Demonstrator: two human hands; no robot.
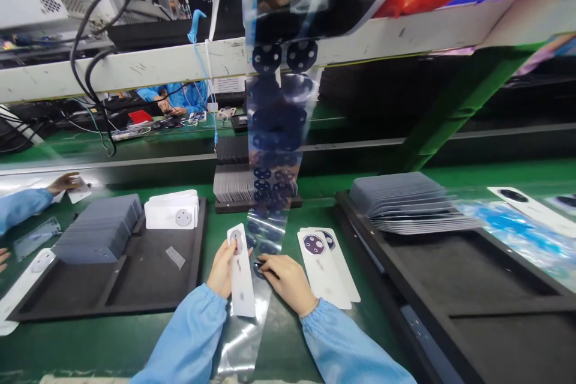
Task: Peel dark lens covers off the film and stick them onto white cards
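At lower centre, the left hand (pixel 219 271) grips a white rectangular panel (pixel 243 291), long axis running up-frame, just left of the dark round film (pixel 258 269) the right hand (pixel 288 281) pinches.

The green worktop (pixel 148 345) carries a left black tray (pixel 148 282) and a right black tray (pixel 441 270). Between these trays, 2 overlapping white panels (pixel 327 273) lie right of a clear film strip (pixel 238 342).
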